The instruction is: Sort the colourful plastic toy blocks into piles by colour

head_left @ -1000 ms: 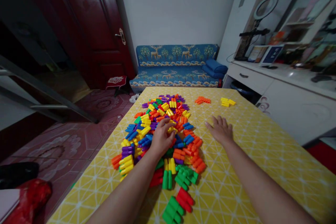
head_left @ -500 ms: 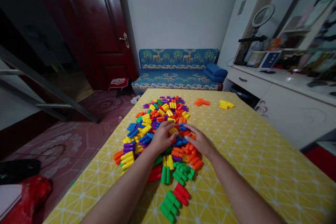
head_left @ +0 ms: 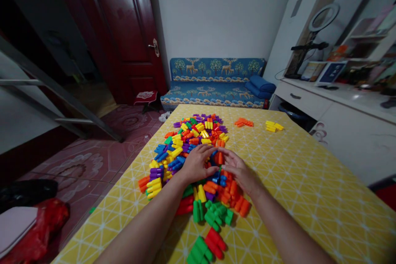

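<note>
A heap of plastic bullet-shaped building blocks (head_left: 177, 152) in yellow, purple, blue, orange, red and green spreads over the table. My left hand (head_left: 199, 163) lies over the middle of the heap with fingers stretched forward and thumb apart. Facing it on the heap's right side is my right hand (head_left: 236, 169), fingers curved and thumb apart. The fingertips of both hands nearly meet above an orange block (head_left: 219, 157). Blue blocks (head_left: 216, 178) show just below the thumbs. Nearer to me are green blocks (head_left: 218, 213), a red block (head_left: 215, 242) and another green block (head_left: 199, 251).
Small groups of orange blocks (head_left: 243, 122) and yellow blocks (head_left: 274, 126) lie at the table's far right. Beyond the yellow tablecloth (head_left: 297, 181) stands a blue sofa (head_left: 210, 87). A white dresser (head_left: 346, 119) is on the right, a metal ladder (head_left: 77, 109) on the left.
My hands have drawn closer together, their fingertips now almost meeting. Blue and orange blocks between and below them have shifted slightly. The camera view has turned a little to the left.
</note>
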A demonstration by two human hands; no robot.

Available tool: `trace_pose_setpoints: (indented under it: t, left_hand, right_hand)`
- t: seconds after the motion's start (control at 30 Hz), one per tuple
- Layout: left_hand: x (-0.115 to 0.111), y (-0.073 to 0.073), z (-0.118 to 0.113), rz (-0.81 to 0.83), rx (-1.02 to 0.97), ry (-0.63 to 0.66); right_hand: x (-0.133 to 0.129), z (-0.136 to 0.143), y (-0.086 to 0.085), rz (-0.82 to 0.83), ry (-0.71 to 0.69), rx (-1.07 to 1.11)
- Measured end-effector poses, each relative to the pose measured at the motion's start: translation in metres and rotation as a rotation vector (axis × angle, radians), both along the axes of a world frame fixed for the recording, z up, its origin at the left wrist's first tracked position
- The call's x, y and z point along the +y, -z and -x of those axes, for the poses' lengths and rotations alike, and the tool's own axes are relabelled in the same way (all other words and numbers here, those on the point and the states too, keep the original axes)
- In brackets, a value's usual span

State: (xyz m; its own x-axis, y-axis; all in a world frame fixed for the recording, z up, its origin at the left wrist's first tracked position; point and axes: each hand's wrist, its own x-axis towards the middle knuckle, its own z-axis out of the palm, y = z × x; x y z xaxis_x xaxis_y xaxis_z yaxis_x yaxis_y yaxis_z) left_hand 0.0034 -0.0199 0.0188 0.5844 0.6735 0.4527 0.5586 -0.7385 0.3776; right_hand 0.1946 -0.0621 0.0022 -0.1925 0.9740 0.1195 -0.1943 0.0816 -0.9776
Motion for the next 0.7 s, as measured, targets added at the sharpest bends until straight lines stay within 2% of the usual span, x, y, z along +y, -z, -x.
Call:
trace_pose_setpoints:
  t: [0.2, 0.37, 0.6, 0.7]
  left_hand:
    - [0.005, 0.007, 0.000, 0.033, -0.048, -0.002]
    - [0.007, 0.010, 0.000, 0.087, -0.134, -0.048]
    - [0.006, 0.007, 0.001, 0.105, -0.157, -0.014]
    - [0.006, 0.007, 0.001, 0.109, -0.159, -0.009]
  right_hand:
    - [-0.008, 0.014, -0.011, 0.035, -0.001, 0.025]
    - [-0.003, 0.012, -0.004, 0.006, -0.006, 0.036]
    - [0.015, 0.005, 0.025, -0.134, 0.156, -0.378]
    - [0.018, 0.005, 0.030, -0.198, 0.286, -0.501]
